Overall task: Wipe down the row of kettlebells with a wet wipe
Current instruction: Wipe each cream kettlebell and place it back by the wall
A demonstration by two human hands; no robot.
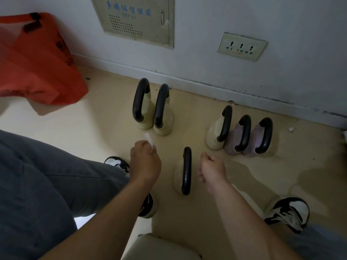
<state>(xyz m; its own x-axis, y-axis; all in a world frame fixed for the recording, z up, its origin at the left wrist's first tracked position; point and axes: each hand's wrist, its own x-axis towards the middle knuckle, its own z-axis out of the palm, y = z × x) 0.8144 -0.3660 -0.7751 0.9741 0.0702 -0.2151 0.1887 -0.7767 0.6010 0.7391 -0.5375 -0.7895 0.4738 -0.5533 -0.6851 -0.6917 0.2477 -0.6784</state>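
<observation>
L hand (145, 160) pinches wipe (148, 139); R hand (212, 167) loosely curled, empty, just beside near bell (185, 171). Risk: bell tips or skids on wet-looking floor (262, 175) if wiped w/o R steadying handle; wipe could slip from pinch. Far bells (163, 126) along wall (206, 62).

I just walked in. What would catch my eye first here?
Probably the bright orange bag at upper left by the wall. Then the cream kettlebell standing alone on the floor between the left hand, which pinches a white wet wipe, and the right hand.
</observation>
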